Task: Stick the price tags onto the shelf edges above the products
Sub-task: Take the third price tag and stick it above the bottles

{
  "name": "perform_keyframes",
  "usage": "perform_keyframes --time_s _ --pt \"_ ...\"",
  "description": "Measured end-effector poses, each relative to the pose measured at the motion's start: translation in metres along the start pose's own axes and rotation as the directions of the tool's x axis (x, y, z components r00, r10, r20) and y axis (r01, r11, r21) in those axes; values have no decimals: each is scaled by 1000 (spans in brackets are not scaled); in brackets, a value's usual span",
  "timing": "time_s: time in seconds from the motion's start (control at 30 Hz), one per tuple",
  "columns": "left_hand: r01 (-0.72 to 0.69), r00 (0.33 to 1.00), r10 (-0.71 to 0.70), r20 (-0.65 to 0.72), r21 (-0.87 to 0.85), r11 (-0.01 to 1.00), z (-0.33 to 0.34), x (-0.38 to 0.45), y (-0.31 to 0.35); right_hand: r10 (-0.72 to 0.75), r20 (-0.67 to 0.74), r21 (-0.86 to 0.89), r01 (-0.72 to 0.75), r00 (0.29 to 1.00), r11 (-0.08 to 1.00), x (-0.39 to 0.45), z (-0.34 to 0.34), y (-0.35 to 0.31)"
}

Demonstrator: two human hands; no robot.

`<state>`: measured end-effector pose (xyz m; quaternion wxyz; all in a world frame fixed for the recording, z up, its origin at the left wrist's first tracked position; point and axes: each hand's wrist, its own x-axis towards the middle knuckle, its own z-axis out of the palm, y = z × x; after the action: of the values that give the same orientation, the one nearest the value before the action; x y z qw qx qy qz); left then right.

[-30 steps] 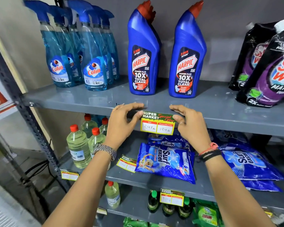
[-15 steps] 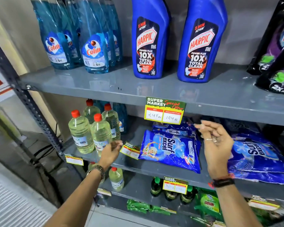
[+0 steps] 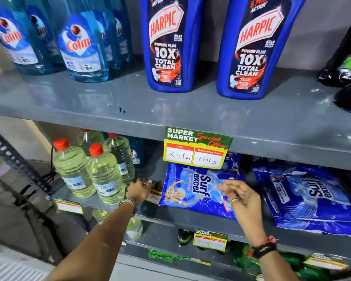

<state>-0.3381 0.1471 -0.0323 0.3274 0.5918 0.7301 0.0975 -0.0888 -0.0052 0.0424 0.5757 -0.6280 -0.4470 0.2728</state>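
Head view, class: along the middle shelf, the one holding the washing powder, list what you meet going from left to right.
Clear bottles with red caps → left hand on a loose price tag → Surf Excel pack → right hand → second Surf Excel pack.

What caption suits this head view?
Price tag stuck above Surf Excel packet; left hand reaches for loose tag.

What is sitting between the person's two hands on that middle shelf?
In the head view, a blue Surf excel packet lies flat between the left hand and the right hand.
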Motion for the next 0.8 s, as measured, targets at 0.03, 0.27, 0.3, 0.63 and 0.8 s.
perform_keyframes --time_s 0.03,0.27,0.3,0.63,0.8 --pt "-1 1000 1 -31 13 1000 1 4 1 10 13 2 -10 1000 1000 2 1 3" --pt "-113 972 108 -207 -12 994 2 17 -3 56 44 51 -58 997 997 -5 5 13" --pt "-124 971 115 -212 -31 992 1 18 -4 57 45 58 -60 997 996 -7 5 12" --pt "-227 890 26 -456 -392 891 -24 -13 6 109 89 62 -115 990 991 -14 12 -7" --pt "-392 880 26 -473 -695 603 -50 -77 -4 73 182 -48 -65 981 997 -23 44 -31"
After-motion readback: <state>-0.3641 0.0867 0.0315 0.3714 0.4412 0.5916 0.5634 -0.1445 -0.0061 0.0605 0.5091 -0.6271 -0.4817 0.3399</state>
